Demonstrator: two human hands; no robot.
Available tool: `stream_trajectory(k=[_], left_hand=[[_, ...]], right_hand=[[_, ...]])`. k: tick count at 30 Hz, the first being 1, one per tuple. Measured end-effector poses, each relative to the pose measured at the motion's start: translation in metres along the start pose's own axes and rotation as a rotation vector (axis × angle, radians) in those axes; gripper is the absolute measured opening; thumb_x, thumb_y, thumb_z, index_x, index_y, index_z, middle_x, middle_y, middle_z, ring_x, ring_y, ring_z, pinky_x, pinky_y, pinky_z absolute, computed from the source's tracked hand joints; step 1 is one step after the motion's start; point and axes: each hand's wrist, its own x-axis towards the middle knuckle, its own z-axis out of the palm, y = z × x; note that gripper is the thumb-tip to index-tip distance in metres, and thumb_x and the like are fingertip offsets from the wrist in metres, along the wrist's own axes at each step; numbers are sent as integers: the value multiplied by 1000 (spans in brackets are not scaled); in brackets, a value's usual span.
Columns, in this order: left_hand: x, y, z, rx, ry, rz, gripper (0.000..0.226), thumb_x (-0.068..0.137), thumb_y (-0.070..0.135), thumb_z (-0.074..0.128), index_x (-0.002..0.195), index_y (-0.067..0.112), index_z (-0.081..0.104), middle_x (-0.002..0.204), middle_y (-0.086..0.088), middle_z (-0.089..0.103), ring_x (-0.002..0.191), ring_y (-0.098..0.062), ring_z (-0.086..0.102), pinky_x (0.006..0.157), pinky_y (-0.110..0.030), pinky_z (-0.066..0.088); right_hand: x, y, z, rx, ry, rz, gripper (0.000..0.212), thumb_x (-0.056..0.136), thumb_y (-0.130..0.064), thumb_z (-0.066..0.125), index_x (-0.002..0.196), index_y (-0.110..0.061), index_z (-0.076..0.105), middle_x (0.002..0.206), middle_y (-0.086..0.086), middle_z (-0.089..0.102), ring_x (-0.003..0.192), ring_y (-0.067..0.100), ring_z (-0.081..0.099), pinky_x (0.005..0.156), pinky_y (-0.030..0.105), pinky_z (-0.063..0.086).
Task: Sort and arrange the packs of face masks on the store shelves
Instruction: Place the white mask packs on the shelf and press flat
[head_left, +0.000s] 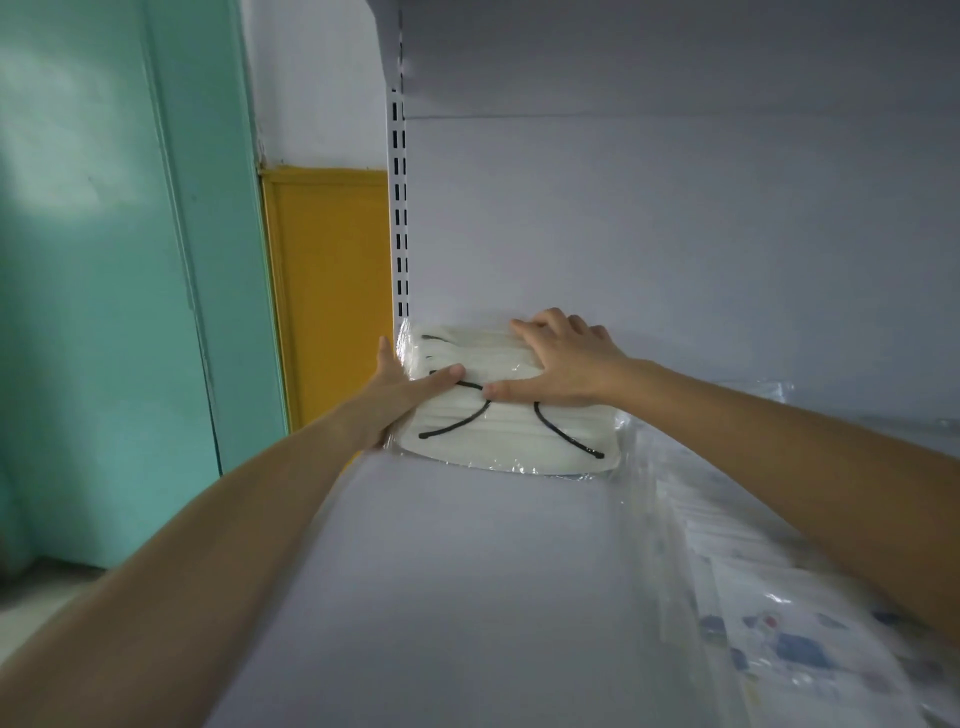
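Observation:
A clear plastic pack of white face masks with black ear loops (498, 431) lies at the back left corner of the white shelf (441, 571). My left hand (402, 389) holds its left edge, thumb on top and fingers along the side. My right hand (558, 361) lies flat on top of the pack toward its back right, fingers spread and pressing down. More packs in clear wrap with blue print (789, 644) lie blurred along the right side of the shelf, under my right forearm.
The shelf's white back panel (675, 234) rises just behind the pack, with a slotted upright (399, 208) at its left end. Left of the shelving are a teal wall (104, 260) and a yellow panel (327, 286).

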Motion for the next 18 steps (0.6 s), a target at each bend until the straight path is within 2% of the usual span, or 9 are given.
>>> stream_trajectory(k=[2, 3, 5, 8, 11, 12, 14, 18], left_hand=[[2, -1, 1, 8, 37, 8, 111, 80, 33, 69, 149, 19, -17, 142, 0, 35, 115, -21, 46, 85, -34, 45], [1, -1, 1, 12, 39, 19, 112, 78, 35, 71, 149, 19, -14, 144, -2, 35, 114, -21, 47, 84, -35, 46], [2, -2, 0, 22, 24, 27, 117, 70, 41, 72, 149, 20, -11, 148, -4, 31, 120, -24, 45, 87, -36, 47], [4, -3, -3, 41, 16, 36, 122, 72, 41, 75, 148, 21, -18, 154, -3, 18, 136, -27, 32, 101, -38, 40], [3, -4, -7, 80, -31, 41, 143, 51, 60, 83, 148, 28, -17, 157, -1, 9, 141, -26, 23, 110, -45, 32], [2, -4, -7, 92, -38, 56, 141, 52, 59, 83, 148, 29, -14, 157, 1, 11, 141, -25, 24, 110, -44, 32], [2, -3, -9, 75, -45, 85, 130, 57, 49, 85, 149, 30, -5, 151, 1, 25, 131, -23, 38, 101, -40, 41], [2, -3, -9, 61, -30, 103, 120, 43, 50, 91, 139, 24, 24, 130, -2, 49, 114, -21, 55, 89, -41, 52]], right_hand=[[0, 3, 1, 24, -7, -13, 92, 75, -77, 46, 147, -28, 16, 148, 2, 22, 137, 25, 17, 110, 40, 14], [-1, 4, 1, 43, -15, -18, 93, 74, -76, 48, 147, -28, 15, 148, 3, 23, 138, 25, 16, 111, 39, 14], [-1, 5, 0, 87, -23, -28, 93, 74, -72, 53, 148, -28, 16, 147, 4, 26, 138, 25, 16, 111, 37, 14], [-3, 7, -2, 142, -30, -38, 94, 74, -66, 61, 148, -31, 16, 146, 5, 28, 138, 25, 18, 111, 35, 14], [-7, 6, -6, 177, -51, -64, 94, 74, -62, 64, 148, -34, 12, 145, 6, 26, 137, 26, 24, 111, 33, 15], [-9, 5, -7, 186, -56, -71, 94, 74, -60, 65, 148, -35, 11, 144, 5, 26, 136, 26, 25, 111, 33, 17], [-9, 5, -7, 206, -58, -78, 95, 74, -60, 66, 148, -37, 11, 143, 4, 26, 134, 26, 27, 110, 33, 19], [-8, 5, -4, 216, -40, -101, 95, 73, -60, 66, 148, -37, 11, 140, 4, 29, 133, 27, 28, 110, 34, 20]])
